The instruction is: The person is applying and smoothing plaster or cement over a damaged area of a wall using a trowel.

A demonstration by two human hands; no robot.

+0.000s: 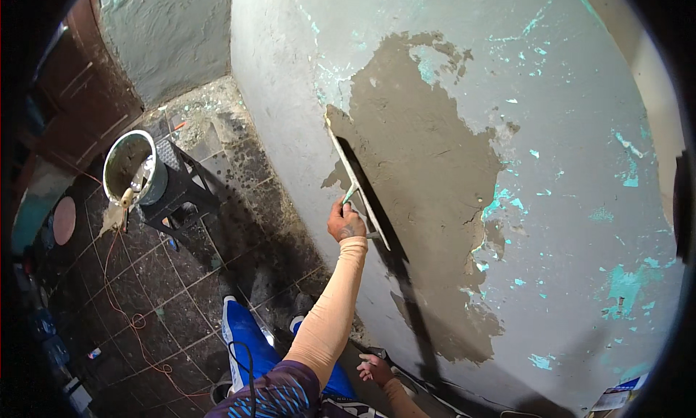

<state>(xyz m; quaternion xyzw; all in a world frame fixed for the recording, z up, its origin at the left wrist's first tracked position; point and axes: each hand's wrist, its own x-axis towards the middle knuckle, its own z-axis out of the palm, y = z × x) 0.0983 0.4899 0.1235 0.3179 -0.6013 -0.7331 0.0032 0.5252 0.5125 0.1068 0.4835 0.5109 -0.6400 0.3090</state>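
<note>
My left hand (346, 221), at the end of an arm in a tan sleeve, is closed around the handle of a long, narrow plastering float (359, 189). The float slants along a patch of wet grey-brown plaster (413, 142) on a painted wall (565, 164), casting a dark shadow. The plaster has ragged edges, with flaking turquoise paint beside it. My right hand (375, 369) hangs low near the wall, lower in view, with loosely bent fingers apart and nothing visible in it.
To the left, a bucket (156, 182) with tools in it rests on a dark plastic stool (185, 200), a trowel (114, 215) at its rim. An orange cord (138, 320) crosses the tiled floor (174, 302). A brown door (80, 92) stands behind; bottles (47, 324) lie at far left.
</note>
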